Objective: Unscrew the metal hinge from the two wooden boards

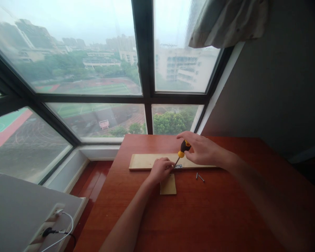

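My right hand [199, 148] is curled around the yellow and black handle of a screwdriver [181, 152]. The tool leans, its shaft running down to the left toward a small metal bracket [178, 166] at the near edge of a long pale wooden board [141, 161]. Pressed down beside the bracket is my left hand [161, 168], fingers closed together near the screwdriver's tip; what they pinch, if anything, is hidden. A short wooden piece [168, 185] lies under and in front of that hand, close to the long board.
Two screws [200, 177] lie on the reddish-brown table [199, 213], right of the short piece. Windows [94, 70] stand behind the table, and a curtain [231, 24] hangs at upper right. Plugged-in cables [65, 229] come from a wall socket at lower left.
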### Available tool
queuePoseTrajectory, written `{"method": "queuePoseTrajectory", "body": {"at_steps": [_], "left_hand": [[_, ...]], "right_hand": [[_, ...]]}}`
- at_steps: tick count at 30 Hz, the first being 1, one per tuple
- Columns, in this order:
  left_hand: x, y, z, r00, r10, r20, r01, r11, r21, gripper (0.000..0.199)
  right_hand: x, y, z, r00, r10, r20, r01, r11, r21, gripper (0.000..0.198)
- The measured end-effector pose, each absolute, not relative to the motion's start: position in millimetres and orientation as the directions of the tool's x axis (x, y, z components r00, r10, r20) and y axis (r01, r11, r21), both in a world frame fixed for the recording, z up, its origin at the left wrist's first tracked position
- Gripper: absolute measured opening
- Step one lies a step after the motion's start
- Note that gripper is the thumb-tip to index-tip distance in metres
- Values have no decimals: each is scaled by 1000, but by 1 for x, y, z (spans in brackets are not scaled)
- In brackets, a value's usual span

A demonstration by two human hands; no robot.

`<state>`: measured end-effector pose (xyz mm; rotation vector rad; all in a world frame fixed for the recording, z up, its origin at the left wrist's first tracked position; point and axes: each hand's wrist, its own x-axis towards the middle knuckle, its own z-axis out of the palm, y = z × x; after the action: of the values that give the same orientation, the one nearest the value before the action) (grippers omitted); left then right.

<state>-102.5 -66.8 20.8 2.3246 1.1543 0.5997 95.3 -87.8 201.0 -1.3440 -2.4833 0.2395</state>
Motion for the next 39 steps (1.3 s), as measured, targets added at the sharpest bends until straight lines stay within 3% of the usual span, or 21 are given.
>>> {"method": "queuePoseTrajectory", "body": {"at_steps": [5, 10, 14, 16, 23, 26, 31, 39], "left_hand": [[-102, -67, 23, 549, 821, 155, 615, -522, 591, 22], [-102, -68, 24, 548, 822, 157, 616, -523, 589, 22], [-102, -67, 23, 547, 820, 169, 608, -527, 594, 22], [-102, -68, 23, 547, 818, 177, 600, -531, 598, 22], [-102, -67, 21, 555, 812, 180, 598, -540, 592, 24], [-103, -66, 20, 560, 808, 184, 591, -545, 595, 24], [-103, -66, 20, 546, 816, 188, 598, -537, 595, 25], [-103, -66, 22, 548, 819, 170, 587, -522, 619, 26]], "right_hand": [[89, -86, 202, -356, 920, 161, 903, 384, -194, 33], [90, -80, 201, -418, 888, 192, 852, 456, -256, 16], [94, -80, 198, -568, 785, 247, 690, 618, -376, 30], [94, -81, 196, -577, 774, 260, 678, 631, -375, 38], [88, -84, 200, -309, 936, 166, 923, 338, -183, 31], [88, -85, 203, -371, 909, 187, 892, 405, -200, 22], [93, -87, 203, -508, 837, 203, 778, 547, -310, 49], [85, -88, 204, -343, 929, 139, 913, 364, -184, 27]]}}
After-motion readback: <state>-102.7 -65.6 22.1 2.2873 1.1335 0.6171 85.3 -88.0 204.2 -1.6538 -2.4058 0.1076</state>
